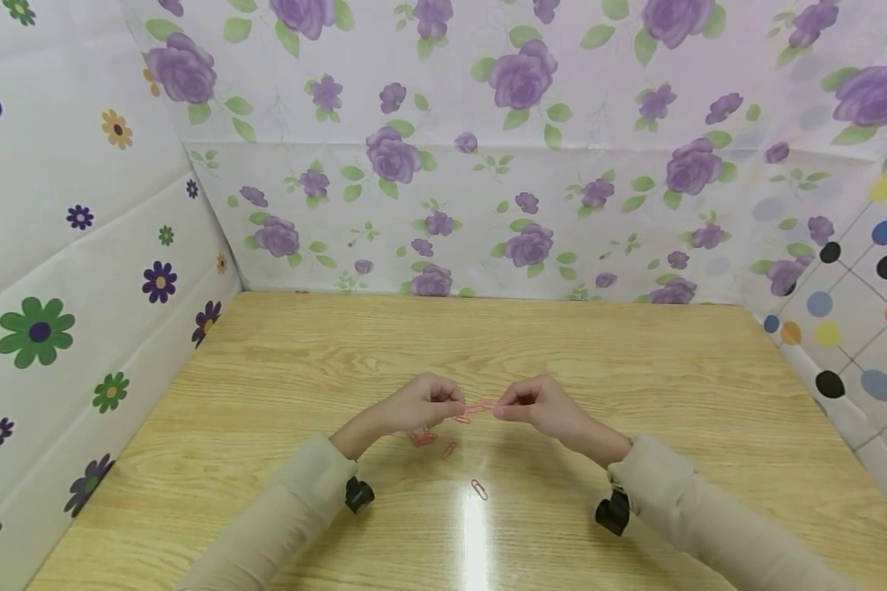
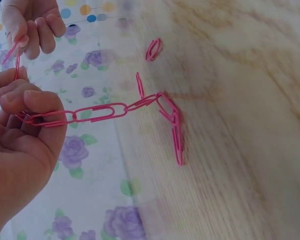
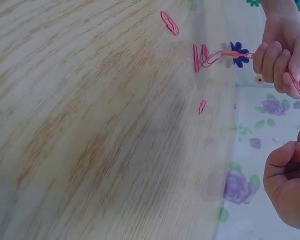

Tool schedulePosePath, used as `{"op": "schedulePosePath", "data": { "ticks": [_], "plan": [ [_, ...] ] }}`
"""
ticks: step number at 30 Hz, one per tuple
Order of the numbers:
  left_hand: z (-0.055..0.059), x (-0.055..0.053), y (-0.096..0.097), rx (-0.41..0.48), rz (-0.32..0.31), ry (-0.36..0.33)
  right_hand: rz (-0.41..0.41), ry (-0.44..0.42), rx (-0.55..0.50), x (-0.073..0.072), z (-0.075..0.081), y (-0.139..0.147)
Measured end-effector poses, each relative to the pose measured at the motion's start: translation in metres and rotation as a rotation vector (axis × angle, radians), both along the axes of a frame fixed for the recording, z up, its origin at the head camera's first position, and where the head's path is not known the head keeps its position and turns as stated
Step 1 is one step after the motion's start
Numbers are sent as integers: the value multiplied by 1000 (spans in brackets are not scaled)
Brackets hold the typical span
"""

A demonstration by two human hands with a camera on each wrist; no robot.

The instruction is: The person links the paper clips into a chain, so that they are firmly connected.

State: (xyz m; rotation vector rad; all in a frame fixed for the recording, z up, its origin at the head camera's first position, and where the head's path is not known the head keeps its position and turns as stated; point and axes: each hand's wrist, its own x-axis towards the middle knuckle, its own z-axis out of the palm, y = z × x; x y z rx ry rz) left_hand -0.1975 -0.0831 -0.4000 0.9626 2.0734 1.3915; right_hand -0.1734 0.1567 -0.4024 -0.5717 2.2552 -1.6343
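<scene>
Head view, and both hands meet over the wooden table (image 1: pixel 303 369), fingertips near each other! The left hand (image 1: pixel 425 404) has its fingers curled in, gripping a pink paper-clip chain (image 2: pixel 101 112) that trails out of the fist, its far end seemingly resting on the tabletop below that hand. Opposite, the right hand (image 1: pixel 554 408) pinches thumb to finger on a pink clip (image 1: pixel 480 406) stretched across the gap between the 2 hands. Looks like the linking step, a clip being worked onto the chain's upper end, though whether the wires have already hooked cannot be told here. Judging by this, the next move calls for a steady left grip and a small slide or twist from the right. There are 3 loose clips about: a 1st (image 1: pixel 461 420) just below the left fingertips, a 2nd (image 1: pixel 449 449) nearer the person, a 3rd (image 1: pixel 480 490) nearer again, between the wrists. Containers? No box or dish shows in any view; the clips lie directly on the wood.
</scene>
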Motion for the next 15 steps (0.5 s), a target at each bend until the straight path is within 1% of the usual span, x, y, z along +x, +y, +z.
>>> {"op": "schedulePosePath", "data": {
  "ticks": [4,11,15],
  "plan": [
    [1,0,1,8,-19,3,-9,23,-7,0,-2,-4],
    [3,1,2,12,-21,-7,-31,34,-4,0,-4,-7],
    [4,2,3,15,-22,-15,-24,65,-2,1,-4,-6]
  ]
}}
